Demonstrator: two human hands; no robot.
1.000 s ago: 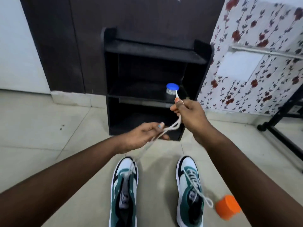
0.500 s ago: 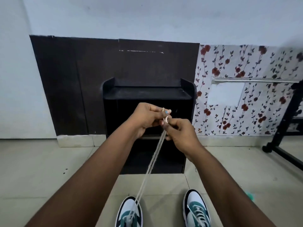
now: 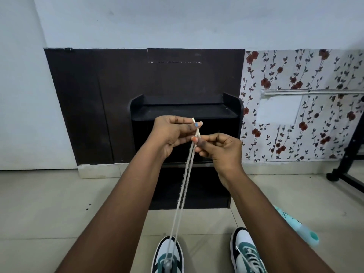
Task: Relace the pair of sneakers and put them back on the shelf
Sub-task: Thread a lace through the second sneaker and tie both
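The lace point(image 3: 184, 186) runs as two tight strands from the left sneaker point(image 3: 167, 257) at 6 o'clock up to both hands. The left hand point(image 3: 171, 134) pinches the ends on top; the right hand point(image 3: 220, 148) pinches just below, at its 4 o'clock. The right sneaker point(image 3: 247, 253) looks laced. The shelf point(image 3: 234, 115) stands behind.
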